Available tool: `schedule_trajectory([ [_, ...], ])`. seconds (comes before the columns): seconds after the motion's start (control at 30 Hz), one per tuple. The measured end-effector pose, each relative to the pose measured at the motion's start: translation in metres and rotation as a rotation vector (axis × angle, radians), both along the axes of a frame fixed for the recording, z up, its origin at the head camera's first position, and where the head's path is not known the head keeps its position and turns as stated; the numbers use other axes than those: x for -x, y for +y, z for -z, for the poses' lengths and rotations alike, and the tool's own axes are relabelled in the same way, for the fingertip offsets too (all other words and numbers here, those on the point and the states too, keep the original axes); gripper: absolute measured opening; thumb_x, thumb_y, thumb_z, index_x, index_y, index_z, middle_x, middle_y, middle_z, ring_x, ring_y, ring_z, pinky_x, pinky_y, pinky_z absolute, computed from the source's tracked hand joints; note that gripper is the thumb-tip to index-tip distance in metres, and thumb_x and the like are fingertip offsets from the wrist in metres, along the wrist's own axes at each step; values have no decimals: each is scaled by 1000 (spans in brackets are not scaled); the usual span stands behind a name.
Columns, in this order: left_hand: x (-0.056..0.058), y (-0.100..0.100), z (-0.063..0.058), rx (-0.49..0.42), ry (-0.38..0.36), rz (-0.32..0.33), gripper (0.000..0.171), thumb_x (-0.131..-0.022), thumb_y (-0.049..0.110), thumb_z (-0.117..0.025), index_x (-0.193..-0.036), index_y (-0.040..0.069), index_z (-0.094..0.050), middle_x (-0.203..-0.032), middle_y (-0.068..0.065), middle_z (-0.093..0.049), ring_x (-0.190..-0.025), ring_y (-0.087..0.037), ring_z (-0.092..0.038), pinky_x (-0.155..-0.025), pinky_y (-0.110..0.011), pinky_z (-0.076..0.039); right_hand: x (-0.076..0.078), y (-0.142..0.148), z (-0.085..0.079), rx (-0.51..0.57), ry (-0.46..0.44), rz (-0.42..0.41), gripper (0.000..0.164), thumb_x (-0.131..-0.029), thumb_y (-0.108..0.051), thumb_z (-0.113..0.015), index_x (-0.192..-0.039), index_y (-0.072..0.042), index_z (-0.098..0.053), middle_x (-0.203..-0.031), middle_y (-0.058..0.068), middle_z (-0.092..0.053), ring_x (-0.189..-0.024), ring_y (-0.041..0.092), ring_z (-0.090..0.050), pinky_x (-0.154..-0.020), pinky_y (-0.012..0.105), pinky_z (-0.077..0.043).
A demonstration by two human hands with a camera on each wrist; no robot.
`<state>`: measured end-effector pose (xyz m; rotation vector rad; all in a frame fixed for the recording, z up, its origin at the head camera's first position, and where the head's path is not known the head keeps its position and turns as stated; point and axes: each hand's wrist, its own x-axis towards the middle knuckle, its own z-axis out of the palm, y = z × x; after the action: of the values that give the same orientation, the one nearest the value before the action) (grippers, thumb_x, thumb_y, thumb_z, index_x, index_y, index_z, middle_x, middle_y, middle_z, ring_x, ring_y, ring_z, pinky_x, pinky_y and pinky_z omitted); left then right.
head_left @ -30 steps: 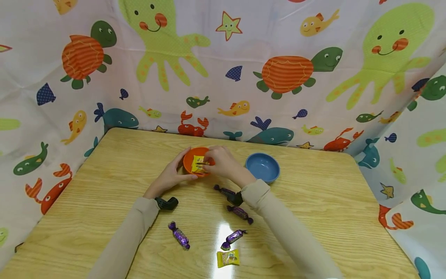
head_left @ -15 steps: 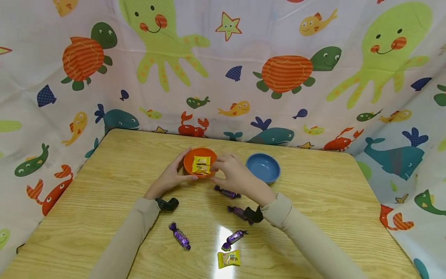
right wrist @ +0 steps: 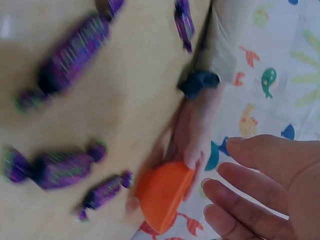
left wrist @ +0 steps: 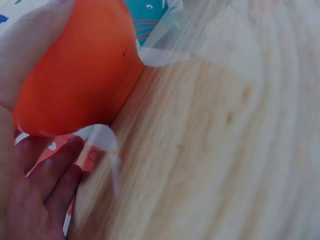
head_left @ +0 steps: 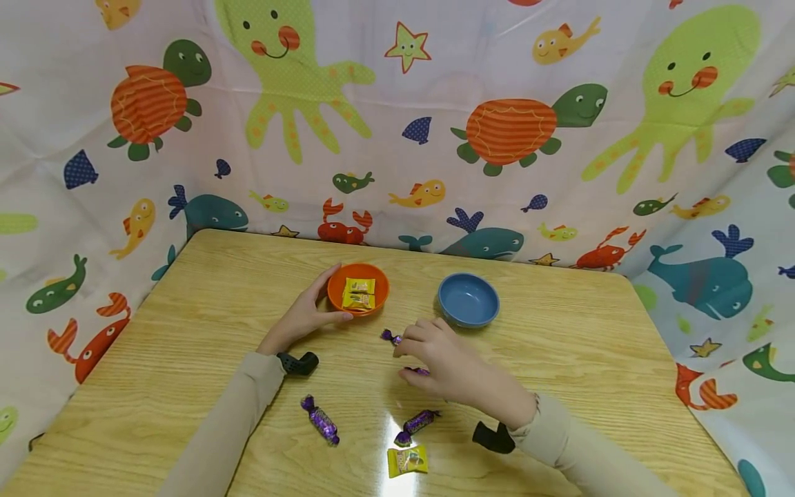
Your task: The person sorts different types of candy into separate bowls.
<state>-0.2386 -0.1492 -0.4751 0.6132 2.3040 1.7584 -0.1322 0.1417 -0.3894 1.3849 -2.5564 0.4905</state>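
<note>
My left hand [head_left: 306, 310] holds the orange bowl [head_left: 366, 269] by its left side, thumb at the near rim. In the left wrist view the thumb lies along the bowl's wall [left wrist: 82, 75], with other fingers beneath. Inside the bowl are yellow-wrapped candies [head_left: 359, 301]. My right hand [head_left: 450, 366] hovers over the table, fingers loosely bent and holding nothing. It partly hides two purple twist-wrapped candies, one candy [head_left: 390, 336] at its fingertips and another candy [head_left: 420, 371] by its thumb. The right wrist view shows these fingers [right wrist: 240, 200] spread apart.
A blue bowl [head_left: 468, 299] stands right of the orange one. Nearer the front lie a purple candy [head_left: 416, 425], a yellow-wrapped candy [head_left: 408, 461] and, further left, another purple candy [head_left: 320, 421]. A sea-animal cloth [head_left: 410, 152] hangs behind the wooden table [head_left: 559, 331].
My right hand has come out of the orange bowl and moved right and toward me, over the purple candies. Yellow candies stay in the bowl. My left hand keeps its place.
</note>
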Motion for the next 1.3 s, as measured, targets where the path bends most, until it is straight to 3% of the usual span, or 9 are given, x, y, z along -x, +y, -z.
schedule_trajectory([
  [0.37, 0, 0, -3, 22, 3, 4, 99, -84, 21, -82, -160, 18, -18, -164, -5, -17, -150, -25, -17, -121, -46, -12, -54, 16, 33, 9, 5, -55, 19, -78, -23, -84, -88, -16, -69, -86, -9, -60, -82, 6, -51, -79, 29, -45],
  [0.6, -1, 0, -3, 15, -11, 6, 100, -84, 22, -82, -160, 14, -17, -164, -4, -16, -150, -25, -16, -121, -47, -11, -76, 21, 47, -44, -38, -33, 20, -80, -31, -80, -91, -18, -68, -88, -12, -58, -84, 5, -48, -79, 27, -43],
  [0.93, 0, 0, -4, 20, -17, 4, 101, -84, 23, -82, -160, 14, -16, -165, -4, -16, -150, -25, -15, -121, -46, -10, -84, 18, 61, -60, -15, -20, 27, -71, -35, -83, -88, -20, -67, -90, -13, -61, -90, 6, -53, -79, 26, -42],
  [1.3, 1, 0, -1, 5, -8, 4, 100, -84, 22, -82, -160, 14, -17, -165, -4, -16, -150, -24, -15, -121, -46, -10, -85, 17, 68, -39, -14, -20, 21, -73, -26, -80, -87, -19, -66, -90, -13, -61, -90, 5, -53, -78, 25, -43],
])
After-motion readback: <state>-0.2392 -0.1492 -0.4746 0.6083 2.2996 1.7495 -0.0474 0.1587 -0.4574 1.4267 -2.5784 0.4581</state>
